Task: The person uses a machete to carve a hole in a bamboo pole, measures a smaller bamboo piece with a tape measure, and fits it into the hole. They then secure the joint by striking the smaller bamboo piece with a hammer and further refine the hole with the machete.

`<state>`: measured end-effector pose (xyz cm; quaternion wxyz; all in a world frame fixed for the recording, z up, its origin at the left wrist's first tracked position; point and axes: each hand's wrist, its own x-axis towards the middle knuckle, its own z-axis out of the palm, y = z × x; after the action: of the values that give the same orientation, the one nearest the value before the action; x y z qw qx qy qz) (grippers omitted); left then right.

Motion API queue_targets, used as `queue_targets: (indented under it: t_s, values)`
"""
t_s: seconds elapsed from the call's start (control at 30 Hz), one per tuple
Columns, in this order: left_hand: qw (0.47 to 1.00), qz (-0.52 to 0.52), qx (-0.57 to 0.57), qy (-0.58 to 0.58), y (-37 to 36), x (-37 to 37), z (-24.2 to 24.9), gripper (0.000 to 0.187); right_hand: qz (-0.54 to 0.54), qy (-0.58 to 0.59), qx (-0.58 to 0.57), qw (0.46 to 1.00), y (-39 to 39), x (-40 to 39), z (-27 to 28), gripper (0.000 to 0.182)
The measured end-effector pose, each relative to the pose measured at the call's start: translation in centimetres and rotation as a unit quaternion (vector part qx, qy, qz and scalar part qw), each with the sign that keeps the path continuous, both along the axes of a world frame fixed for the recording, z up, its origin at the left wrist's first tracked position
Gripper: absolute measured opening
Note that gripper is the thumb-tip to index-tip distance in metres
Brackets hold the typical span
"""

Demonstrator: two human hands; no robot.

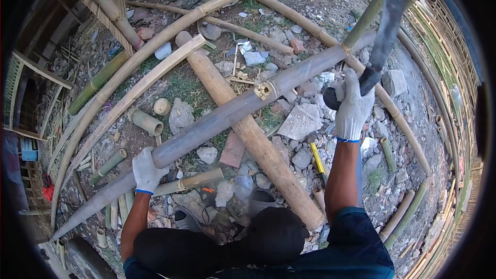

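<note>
Wearing a white work glove, my left hand (148,170) is wrapped round the lower left part of a long dark bamboo pole (206,125). That pole lies aslant across a thick tan log (258,147). A hole with pale, chipped edges (263,90) is cut in the pole's upper side. At the right, my right hand (354,106), also gloved, is closed on the black handle of a large machete (388,20). Its broad grey blade points up, beyond the pole's right part.
Broken stones and rubble (300,121) cover the ground. A curved bamboo pole (150,46) arches across the left and top. Short cut bamboo pieces (146,121) lie at the left. A yellow tool (318,159) lies near my right forearm. Long bamboo strips (444,72) line the right side.
</note>
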<state>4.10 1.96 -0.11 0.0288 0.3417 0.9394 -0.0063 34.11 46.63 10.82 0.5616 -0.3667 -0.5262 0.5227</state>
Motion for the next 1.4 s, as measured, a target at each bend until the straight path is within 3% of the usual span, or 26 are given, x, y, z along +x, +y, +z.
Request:
queue_targets:
  t_s: [0.1,0.13,0.17,0.23,0.27,0.3,0.33,0.37,0.4,0.47,0.53,0.57,0.6,0.67,0.7,0.73,0.8,0.87,0.93,1.0,1.07,1.13,1.2,1.27,1.33,1.4]
  values:
    - [1.000,-0.003,0.013,0.001,-0.2,0.0,-0.2,0.080,-0.068,0.083,0.006,0.994,-2.0,-2.0,-5.9,0.026]
    - [1.000,0.000,0.008,-0.001,-0.4,0.2,-0.2,0.080,-0.099,-0.162,-0.036,0.981,-4.0,-1.7,-13.0,0.028]
    - [1.000,-0.001,0.005,-0.002,-0.7,0.2,-0.2,0.079,0.145,-0.433,0.026,0.889,-5.3,0.8,-17.9,0.038]
    - [1.000,0.004,0.023,0.009,0.6,-0.6,-0.2,0.078,0.078,-0.475,0.215,0.849,-4.2,1.4,-21.2,0.038]
    - [0.999,0.007,0.030,0.010,1.0,-0.5,-0.3,0.078,0.044,-0.450,0.321,0.833,-4.0,1.9,-17.4,0.029]
    - [1.000,-0.002,0.017,-0.002,-0.1,0.3,-0.1,0.078,0.101,-0.399,0.121,0.903,-3.8,1.3,-12.5,0.026]
    - [1.000,-0.009,0.016,-0.002,-0.2,0.2,0.0,0.078,0.105,-0.332,-0.082,0.934,-3.6,0.8,-7.5,0.023]
    - [1.000,-0.009,0.027,0.002,0.3,-0.1,0.0,0.078,0.053,-0.263,-0.071,0.961,-2.8,0.1,-3.6,0.015]
    - [1.000,-0.007,0.028,0.001,-0.1,0.3,0.0,0.079,0.034,-0.123,-0.059,0.990,-1.4,-0.1,-2.2,0.014]
    - [1.000,0.001,0.020,-0.002,0.0,0.1,0.1,0.080,-0.036,0.006,-0.003,0.999,-0.2,-0.7,-1.0,0.017]
    - [1.000,0.003,0.016,-0.006,0.0,0.3,0.1,0.080,-0.099,0.052,-0.036,0.993,-2.5,-2.8,-6.4,0.010]
    - [1.000,-0.002,0.014,-0.002,-0.6,0.5,0.0,0.080,-0.009,-0.229,0.087,0.969,-4.0,-1.0,-13.6,0.014]
    - [1.000,-0.009,0.017,0.007,-0.8,0.2,-0.4,0.080,0.074,-0.484,0.205,0.848,-5.4,0.7,-18.9,0.028]
    - [0.999,-0.012,0.034,0.018,0.2,-0.6,-0.5,0.080,0.084,-0.483,0.117,0.864,-6.5,1.0,-16.7,0.044]
    - [0.999,-0.007,0.037,0.014,0.4,-0.5,-0.6,0.080,0.068,-0.466,0.182,0.863,-5.8,0.6,-13.5,0.041]
    - [1.000,-0.011,0.023,0.002,-0.5,0.2,-0.5,0.079,0.063,-0.418,0.068,0.904,-4.9,0.3,-10.7,0.041]
    - [1.000,-0.007,0.025,-0.002,-0.2,0.2,-0.2,0.079,0.004,-0.224,-0.040,0.974,-3.9,-1.4,-1.2,0.018]
    - [1.000,-0.001,0.021,-0.005,-0.3,0.2,-0.1,0.078,-0.031,-0.009,0.014,0.999,-1.3,-1.7,0.8,0.017]
    - [1.000,0.000,0.018,-0.003,-0.3,0.1,-0.1,0.079,-0.080,0.009,-0.006,0.997,-1.4,-1.6,-2.2,0.016]
    - [1.000,-0.005,0.018,-0.002,-0.4,0.2,-0.2,0.078,-0.075,-0.293,0.093,0.949,-4.2,-1.3,-14.3,0.025]
    - [0.999,-0.005,0.030,0.015,-0.5,-0.1,-0.7,0.078,-0.003,-0.495,0.319,0.808,-5.9,1.3,-19.7,0.034]
    - [0.999,-0.007,0.049,0.013,-1.0,0.2,-1.0,0.076,0.054,-0.432,0.255,0.863,-5.1,0.8,-14.2,0.032]
    - [1.000,-0.004,0.024,-0.004,-0.3,0.3,-0.2,0.076,0.088,-0.292,-0.106,0.946,-4.2,-0.3,-5.5,0.024]
    - [1.000,0.002,0.022,-0.008,-0.2,0.3,-0.3,0.077,0.046,-0.102,-0.072,0.991,-2.0,-0.8,-1.8,0.023]
    - [1.000,0.002,0.020,0.001,-0.4,0.0,-0.6,0.077,0.016,-0.001,-0.016,1.000,-1.1,-1.0,-2.5,0.022]
    - [1.000,-0.005,0.024,0.018,-0.6,0.2,-0.9,0.077,-0.092,-0.085,-0.066,0.990,-3.8,-2.6,-11.6,0.015]
